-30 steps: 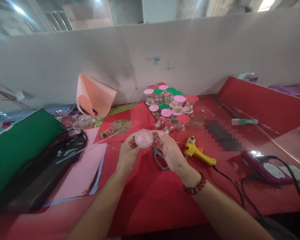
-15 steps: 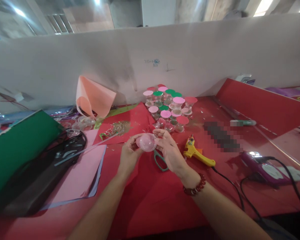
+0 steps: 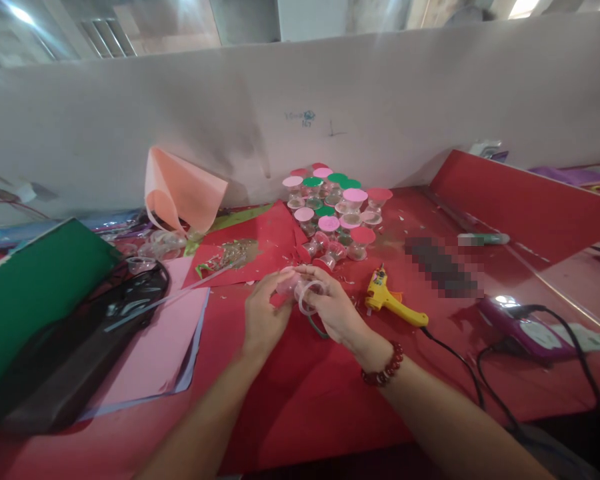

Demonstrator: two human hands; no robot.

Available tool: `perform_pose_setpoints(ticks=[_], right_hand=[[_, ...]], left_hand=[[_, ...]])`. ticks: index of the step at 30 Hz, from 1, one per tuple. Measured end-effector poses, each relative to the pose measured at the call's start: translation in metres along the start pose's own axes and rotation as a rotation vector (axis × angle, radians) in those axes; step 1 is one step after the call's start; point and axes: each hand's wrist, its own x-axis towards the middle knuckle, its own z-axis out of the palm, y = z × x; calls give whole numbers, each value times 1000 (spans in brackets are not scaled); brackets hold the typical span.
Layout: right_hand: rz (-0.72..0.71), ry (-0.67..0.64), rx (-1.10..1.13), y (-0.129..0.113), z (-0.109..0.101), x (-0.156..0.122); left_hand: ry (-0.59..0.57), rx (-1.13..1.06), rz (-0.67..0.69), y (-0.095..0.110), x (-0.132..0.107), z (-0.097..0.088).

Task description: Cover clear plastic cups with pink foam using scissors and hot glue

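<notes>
Between my hands is a small clear plastic cup (image 3: pixel 310 297), its round open rim tilted toward me, joined to or against a pinkish piece at its left. My left hand (image 3: pixel 267 313) is closed round the pinkish end, thumb and fingers on its side. My right hand (image 3: pixel 336 308) grips the cup at the rim, and its fingers partly hide the join. Right under the hands shows a green scissors handle (image 3: pixel 319 328), mostly covered. Beyond them stand several clear hourglass-shaped cup pairs (image 3: pixel 353 207) with pink, green and red discs on top; a few lie on their sides.
A yellow glue gun (image 3: pixel 397 307) lies at the right, its cord running to a purple power strip (image 3: pixel 525 333). Red paper (image 3: pixel 260 233) with glitter scraps lies ahead. Pink sheets (image 3: pixel 150 353), a black bag (image 3: pixel 95 340) and a green board (image 3: pixel 45 287) are at the left.
The cup piece has turned in my hands, so its open rim now faces me at the right. My right fingers have closed in from a spread pose onto it.
</notes>
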Motion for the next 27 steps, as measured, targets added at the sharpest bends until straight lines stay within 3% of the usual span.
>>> perform_pose_setpoints(ticks=[11,27], right_hand=[[-20,-47,37,1,0,-1],[-17,-69,59,-1,1,-1]], left_hand=[[72,155,102,7,-4,-1],[99,89,49,13,-2,-2]])
